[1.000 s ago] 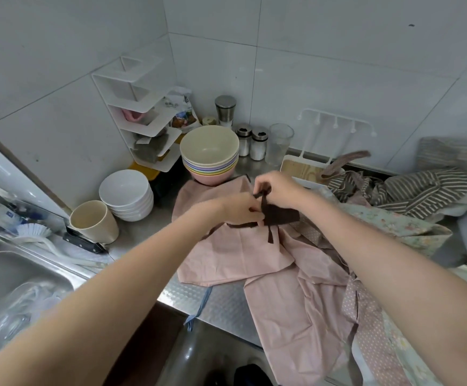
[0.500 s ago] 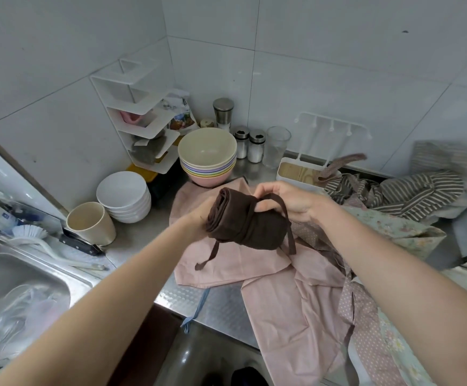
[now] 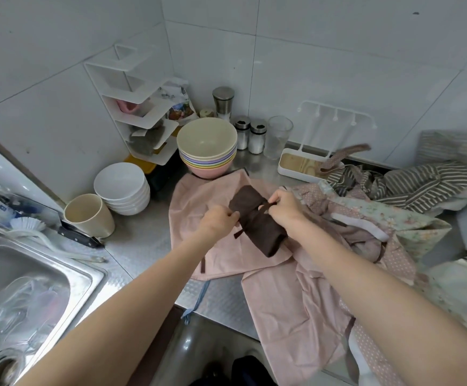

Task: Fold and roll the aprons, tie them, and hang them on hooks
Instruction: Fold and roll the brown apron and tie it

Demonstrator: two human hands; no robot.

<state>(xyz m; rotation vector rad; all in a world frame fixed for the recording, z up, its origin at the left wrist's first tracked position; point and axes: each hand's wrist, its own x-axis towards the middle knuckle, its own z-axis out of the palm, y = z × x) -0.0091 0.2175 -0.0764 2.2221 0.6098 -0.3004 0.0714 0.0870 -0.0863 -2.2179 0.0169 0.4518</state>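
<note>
Fingers of both hands curl tight at the middle of the dark brown rolled fabric apron (image 3: 257, 218). Left hand (image 3: 219, 220) pinches at the roll's left edge, probably a tie end; exact hold can't be told. Right hand (image 3: 284, 208) pinches the thin brown strap loop (image 3: 267, 206) on top. Roll sits between the hands, just above the flat pale pink cloth apron (image 3: 213, 232), long axis slanting from far-left to near-right. Both hands equally near it; tie strap crosses the roll's short way, so the pull runs outward, left and right. Farther back: the white hook rack (image 3: 336, 114), well apart from the roll, behind the right hand.
</note>
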